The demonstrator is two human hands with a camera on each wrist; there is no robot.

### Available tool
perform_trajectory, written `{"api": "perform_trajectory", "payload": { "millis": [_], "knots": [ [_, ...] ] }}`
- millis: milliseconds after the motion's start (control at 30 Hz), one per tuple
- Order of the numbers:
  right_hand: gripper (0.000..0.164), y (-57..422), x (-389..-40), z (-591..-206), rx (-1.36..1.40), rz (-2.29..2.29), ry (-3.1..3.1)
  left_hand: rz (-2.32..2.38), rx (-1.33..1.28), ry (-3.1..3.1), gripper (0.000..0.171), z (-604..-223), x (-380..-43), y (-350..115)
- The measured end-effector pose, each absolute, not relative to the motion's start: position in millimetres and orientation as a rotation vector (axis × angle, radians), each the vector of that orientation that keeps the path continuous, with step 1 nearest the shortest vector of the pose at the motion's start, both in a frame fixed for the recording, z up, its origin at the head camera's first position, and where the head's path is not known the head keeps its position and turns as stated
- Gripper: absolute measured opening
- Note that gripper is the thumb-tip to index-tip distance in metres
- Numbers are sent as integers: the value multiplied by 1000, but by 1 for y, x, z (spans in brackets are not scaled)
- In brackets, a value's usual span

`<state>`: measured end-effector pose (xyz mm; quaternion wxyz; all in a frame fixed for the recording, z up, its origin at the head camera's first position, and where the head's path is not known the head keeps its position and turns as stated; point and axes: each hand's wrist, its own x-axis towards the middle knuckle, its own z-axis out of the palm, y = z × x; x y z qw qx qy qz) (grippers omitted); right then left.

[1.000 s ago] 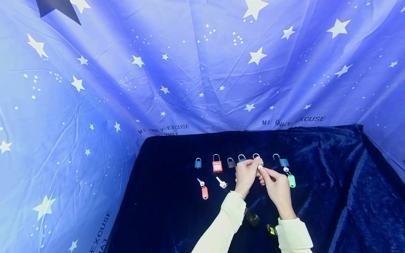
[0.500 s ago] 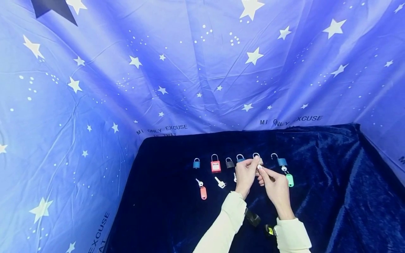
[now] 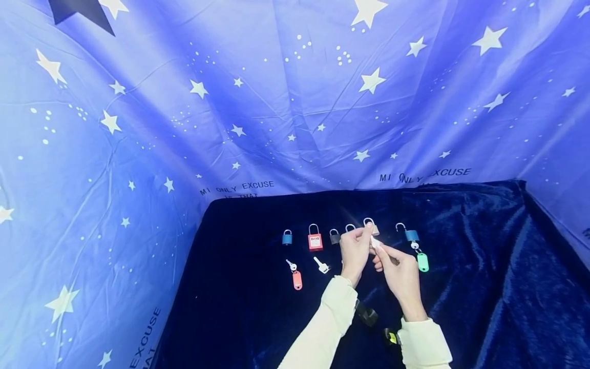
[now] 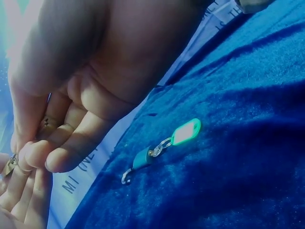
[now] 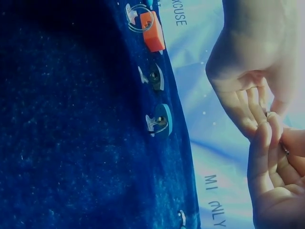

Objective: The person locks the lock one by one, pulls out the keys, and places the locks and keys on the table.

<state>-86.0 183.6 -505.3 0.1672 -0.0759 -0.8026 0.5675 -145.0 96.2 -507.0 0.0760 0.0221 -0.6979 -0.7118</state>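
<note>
My left hand point(image 3: 355, 253) grips a brass padlock point(image 3: 374, 230) by its body, shackle pointing up. My right hand point(image 3: 400, 269) pinches a small silver key point(image 3: 375, 243) between thumb and index finger, right at the padlock's bottom. Fingers of both hands meet there and hide the keyhole. To the right lies a blue padlock point(image 3: 412, 236) with its shackle swung open, a key in it and a green key tag point(image 3: 422, 262) attached. A blue padlock point(image 3: 350, 227) behind my left hand shows only its top.
Further left stand a small blue padlock point(image 3: 287, 239), a red padlock point(image 3: 315, 242) and a dark padlock point(image 3: 334, 237). In front of them lie a key with a red tag point(image 3: 297, 280) and loose keys point(image 3: 321, 265). Dark blue velvet point(image 3: 239, 307) covers the table; a starry curtain point(image 3: 276, 102) surrounds it.
The brass padlock has shifted slightly up and left in my left hand and tilts more. More of the key shows between my hands. The other padlocks and keys lie as before.
</note>
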Motion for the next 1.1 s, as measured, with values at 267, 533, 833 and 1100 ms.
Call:
{"api": "perform_trajectory", "payload": {
  "millis": [267,533,833,1100],
  "knots": [
    [22,190,-86,-504,-235,1562,-2316,-2301,12,-2043,34,-512,-153,99],
    [24,203,-86,-504,-249,1418,-2435,-2427,5,-2074,34,-517,-159,99],
    [25,211,-86,-508,-237,1374,-2592,-2433,67,-2198,29,-525,-163,103],
    [25,215,-90,-513,-266,1390,-2656,-2402,-30,-2291,28,-529,-164,101]
  ]
}}
